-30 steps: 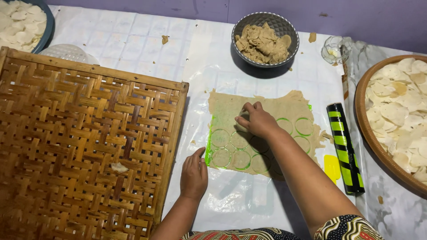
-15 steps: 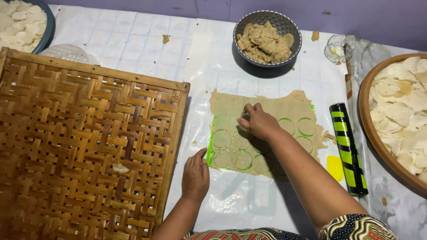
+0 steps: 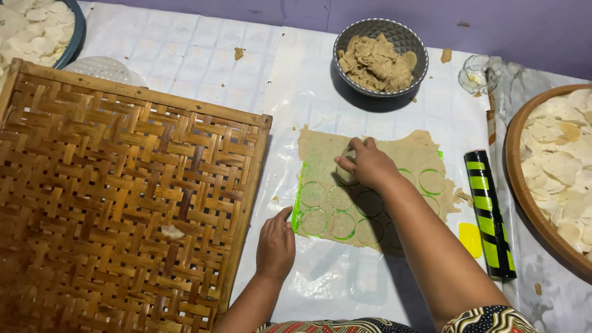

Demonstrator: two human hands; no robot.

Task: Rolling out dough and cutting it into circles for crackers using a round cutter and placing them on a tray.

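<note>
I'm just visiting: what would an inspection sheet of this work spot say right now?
Surface: table under pale sheet and clear plastic.
Job's things: flat dough sheet with cut circles; round cutter under the fingers, barely visible.
Clutter: woven bamboo tray, grey bowl of dough scraps, striped roller, round basket of discs, small glass.
Grippers: right hand presses on dough; left hand rests flat beside it.
Cables: nothing seen.
Surroundings: purple wall.

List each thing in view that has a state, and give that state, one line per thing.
Dough sheet: rolled flat, rings cut into it.
Right hand: pressing a round cutter into the dough.
Left hand: flat beside the sheet's corner.
Grey bowl: full of dough scraps.
Woven bamboo tray: holds one scrap.
Striped rolling pin: lying idle.
</note>
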